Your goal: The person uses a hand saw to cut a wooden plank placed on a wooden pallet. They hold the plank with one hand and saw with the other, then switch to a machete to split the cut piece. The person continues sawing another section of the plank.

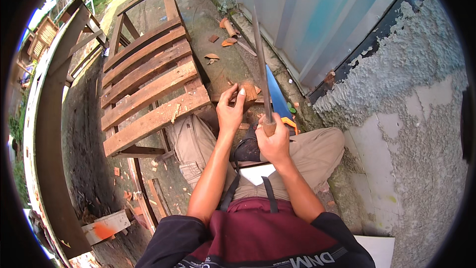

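Note:
My right hand (273,141) is closed around the wooden handle of a machete (261,64), whose long, narrow dark blade points up and away from me. My left hand (231,111) is raised in front of my lap with its fingers curled toward the thumb; whatever lies between them is hidden. Right beside its thumb is a brown wooden block (249,93), low between my legs. Just right of the machete, a handsaw (278,97) with a blue blade and orange-and-black handle leans near the wall base.
A slatted wooden frame (148,77) stands at left, wood chips on its near slat. Beyond it is a long curved-looking board (49,134). Offcuts (141,193) and dry leaves (212,56) litter the ground. A corrugated metal panel (307,20) and rough wall (411,79) bound the right.

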A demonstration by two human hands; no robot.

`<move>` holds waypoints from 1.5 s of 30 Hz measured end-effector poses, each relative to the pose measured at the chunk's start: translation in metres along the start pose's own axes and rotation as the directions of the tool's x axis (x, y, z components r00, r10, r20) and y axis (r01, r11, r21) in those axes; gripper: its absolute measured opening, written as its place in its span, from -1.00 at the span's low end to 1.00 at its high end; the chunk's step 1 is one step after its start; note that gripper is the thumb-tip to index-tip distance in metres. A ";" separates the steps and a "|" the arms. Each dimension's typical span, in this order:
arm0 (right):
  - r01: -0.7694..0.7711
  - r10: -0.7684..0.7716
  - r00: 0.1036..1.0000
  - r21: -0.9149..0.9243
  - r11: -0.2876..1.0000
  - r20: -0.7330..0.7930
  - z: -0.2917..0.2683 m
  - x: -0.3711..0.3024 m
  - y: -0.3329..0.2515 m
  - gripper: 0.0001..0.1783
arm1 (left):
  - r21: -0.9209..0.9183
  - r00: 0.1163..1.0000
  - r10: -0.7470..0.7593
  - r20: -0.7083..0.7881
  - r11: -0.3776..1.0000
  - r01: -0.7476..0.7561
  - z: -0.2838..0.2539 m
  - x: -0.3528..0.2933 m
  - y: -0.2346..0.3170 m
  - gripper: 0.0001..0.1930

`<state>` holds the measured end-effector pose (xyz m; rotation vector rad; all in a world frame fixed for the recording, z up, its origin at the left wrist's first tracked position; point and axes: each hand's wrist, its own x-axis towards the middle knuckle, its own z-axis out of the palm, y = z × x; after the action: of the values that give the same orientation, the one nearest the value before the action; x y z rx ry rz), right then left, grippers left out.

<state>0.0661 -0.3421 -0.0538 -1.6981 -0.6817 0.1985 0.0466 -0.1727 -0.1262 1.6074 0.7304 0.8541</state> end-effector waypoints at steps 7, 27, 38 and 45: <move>0.100 -0.095 0.995 0.137 0.985 -0.045 -0.017 0.010 -0.056 -0.82 | -0.001 0.999 0.013 -0.042 1.000 -0.013 -0.003 -0.004 0.005 -0.52; -0.672 0.328 0.716 0.482 0.563 0.616 -0.015 -0.013 0.087 -0.84 | -0.009 1.000 -0.027 -0.002 1.000 0.027 0.005 -0.022 0.015 -0.62; -0.562 0.467 0.819 0.631 0.534 0.334 -0.011 0.009 0.119 -0.91 | 0.175 1.000 0.024 -0.002 0.984 -0.023 -0.027 -0.004 0.020 -0.56; -0.663 0.599 0.743 0.453 0.596 0.299 0.004 -0.015 0.171 -0.88 | 0.232 0.987 0.148 -0.055 0.964 -0.131 -0.021 -0.002 0.022 -0.52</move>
<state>0.1080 -0.3624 -0.2195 -1.3075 -0.0307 0.9255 0.0281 -0.1675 -0.1025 1.8579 0.7963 0.9618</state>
